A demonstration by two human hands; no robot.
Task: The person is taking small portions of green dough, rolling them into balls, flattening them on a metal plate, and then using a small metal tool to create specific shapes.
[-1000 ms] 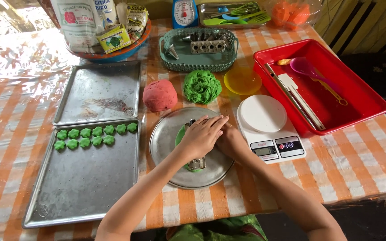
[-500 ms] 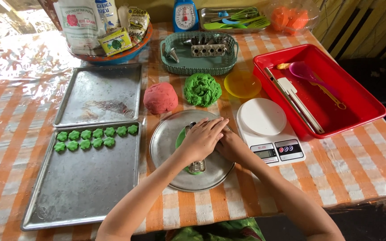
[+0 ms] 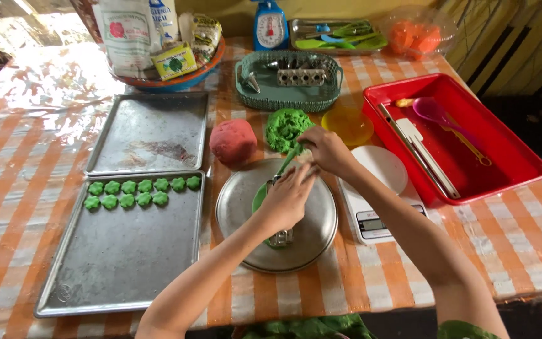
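Head view: the left hand (image 3: 286,199) presses closed on a metal cutter (image 3: 280,237), steadying it on the round plate (image 3: 318,242). The right hand (image 3: 325,149) pinches a strip of green dough (image 3: 285,162), lifting it clear.

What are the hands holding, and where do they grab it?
The right hand pinches the upper end of a green dough strip. The left hand presses down on the strip on the round metal plate.
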